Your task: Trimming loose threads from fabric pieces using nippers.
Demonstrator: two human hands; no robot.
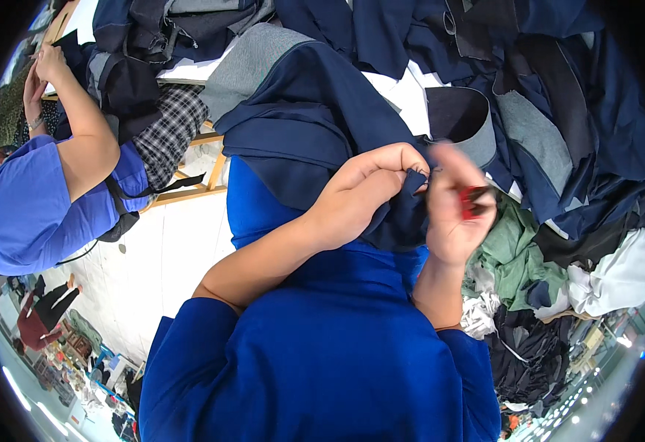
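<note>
Navy cloth (311, 92) with a grey side lies across my lap and up onto the worktable. My left hand (370, 180) is closed, pinching a small bunched bit of its edge between thumb and fingers. Close on the right of that pinch is my right hand (455, 210), its fingers smeared by motion. A small red-and-black tool (474, 202) sits in the right palm, too blurred to tell its exact kind. Whether the right fingertips touch the cloth cannot be made out.
Navy and grey cut pieces (536, 132) are heaped along the table ahead and to the right. Green cloth (514, 254) and white cloth (617, 276) lie at the right. A co-worker in a blue shirt (35, 206) sits at the left, beside a wooden frame (179, 195).
</note>
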